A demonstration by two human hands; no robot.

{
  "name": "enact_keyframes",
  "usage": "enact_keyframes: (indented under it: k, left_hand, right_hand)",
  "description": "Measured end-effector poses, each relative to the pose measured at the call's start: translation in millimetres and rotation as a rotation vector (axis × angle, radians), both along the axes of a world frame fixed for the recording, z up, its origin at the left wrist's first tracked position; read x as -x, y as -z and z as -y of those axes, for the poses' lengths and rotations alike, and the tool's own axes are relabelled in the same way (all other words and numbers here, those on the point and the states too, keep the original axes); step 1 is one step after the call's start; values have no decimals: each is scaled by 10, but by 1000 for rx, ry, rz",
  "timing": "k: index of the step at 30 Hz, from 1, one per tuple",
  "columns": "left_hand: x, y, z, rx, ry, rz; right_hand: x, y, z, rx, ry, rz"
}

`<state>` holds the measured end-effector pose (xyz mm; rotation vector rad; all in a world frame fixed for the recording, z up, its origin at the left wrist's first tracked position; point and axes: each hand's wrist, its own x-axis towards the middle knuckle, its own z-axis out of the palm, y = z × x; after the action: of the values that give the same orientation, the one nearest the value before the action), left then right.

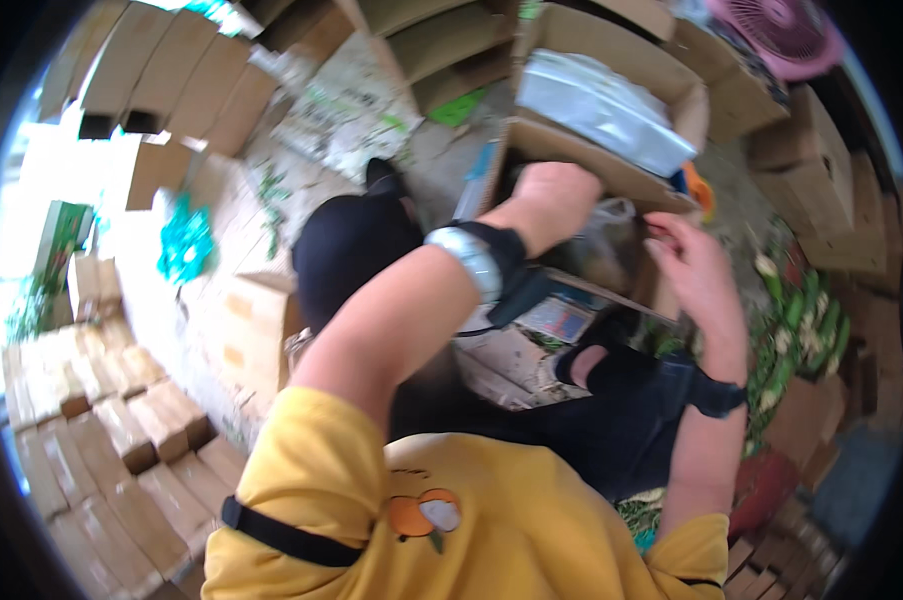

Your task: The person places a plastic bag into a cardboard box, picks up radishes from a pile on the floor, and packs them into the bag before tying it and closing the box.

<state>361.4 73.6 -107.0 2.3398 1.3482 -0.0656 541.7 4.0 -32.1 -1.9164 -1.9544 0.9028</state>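
Observation:
An open cardboard box (661, 296) stands before me, with a clear plastic bag (609, 232) inside. My left hand (560, 191) reaches into it from the left, bent at the wrist; its fingers are hidden, so any hold is not visible. At the box's right side is my right hand (688, 259), thumb and fingers apart with nothing seen between them; whether they touch the cardboard is unclear. Just beyond, another open carton (609, 30) holds a white plastic liner or bag (601, 105). The picture is slightly blurred.
Green vegetables (793, 330) lie in a heap at the right. Closed cardboard boxes (121, 495) cover the lower left, near a single carton (252, 330). A pink fan (778, 30) stands at the upper right. An orange-handled item (697, 191) is beside the cartons. My bent legs flank the open box.

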Motion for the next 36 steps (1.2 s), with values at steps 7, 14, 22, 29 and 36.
enact_keyframes:
  k: [7, 14, 22, 29, 36]
  left_hand:
    - [578, -1197, 209, -241, -40, 465]
    - [2667, -1433, 1134, -114, -671, 827]
    - [3105, 919, 2818, 548, -997, 379]
    - [3087, 2235, 3336, 633, -990, -178]
    - [2899, 2281, 3192, 528, -1233, -177]
  right_hand:
    - [-216, 63, -75, -8, 24, -46]
    - [-578, 223, -213, -45, 152, -340]
    - [-600, 120, -333, -86, 276, -207]
    - [-452, 60, -229, -41, 325, -165]
    - [-534, 60, -82, -43, 334, -164]
